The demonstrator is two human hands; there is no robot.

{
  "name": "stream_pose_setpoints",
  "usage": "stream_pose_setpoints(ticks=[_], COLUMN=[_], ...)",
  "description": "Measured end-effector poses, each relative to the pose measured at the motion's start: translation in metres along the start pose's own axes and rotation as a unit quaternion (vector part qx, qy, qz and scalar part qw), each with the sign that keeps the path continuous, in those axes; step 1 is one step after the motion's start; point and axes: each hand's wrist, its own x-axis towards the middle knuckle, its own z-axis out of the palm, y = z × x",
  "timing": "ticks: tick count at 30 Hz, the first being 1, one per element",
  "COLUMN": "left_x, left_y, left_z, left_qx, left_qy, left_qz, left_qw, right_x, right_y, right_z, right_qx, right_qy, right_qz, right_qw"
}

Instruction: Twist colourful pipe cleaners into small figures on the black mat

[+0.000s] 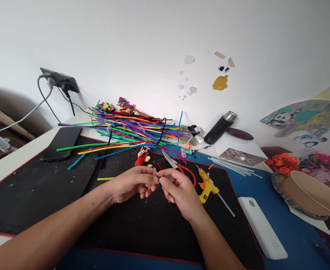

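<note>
My left hand and my right hand meet over the black mat, fingertips nearly touching. Between them both pinch a small yellow piece, mostly hidden by the fingers. Just beyond the hands lies a small figure with a red coiled body. Scissors with red handles rest behind my right hand, partly covered by it. A yellow glue gun with a clear stick lies to the right. One yellow stem shows beside my left hand.
A heap of colourful pipe cleaners lies at the back against the wall. A black phone is at the left. Further right are a black bottle, clear glue sticks, a white case and a beige bowl.
</note>
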Motion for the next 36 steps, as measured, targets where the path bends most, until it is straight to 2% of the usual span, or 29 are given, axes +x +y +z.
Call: stream_pose_setpoints(ticks=[5, 10, 17, 36], left_x=[0.0003, 0.0007, -0.0008, -0.0012], left_y=[0.0019, 0.0033, 0.0055, 0.0047], left_z=[0.0029, 0.0038, 0.0011, 0.0015], left_qx=[-0.023, -0.025, -0.005, -0.019], left_qy=[0.013, 0.016, 0.023, 0.015], left_qz=[0.0, -0.009, -0.008, -0.014], left_qw=[1.0, 1.0, 1.0, 1.0], right_x=[0.0002, -0.0018, -0.004, -0.0055], right_y=[0.0018, 0.0023, 0.0023, -0.0014], right_z=[-0.0002, 0.0023, 0.0048, 0.0074], right_qx=[-0.065, -0.159, -0.218, -0.227], right_qy=[0.023, 0.069, 0.087, 0.095], right_qz=[-0.027, -0.072, -0.096, -0.119], right_qw=[0.997, 0.982, 0.967, 0.962])
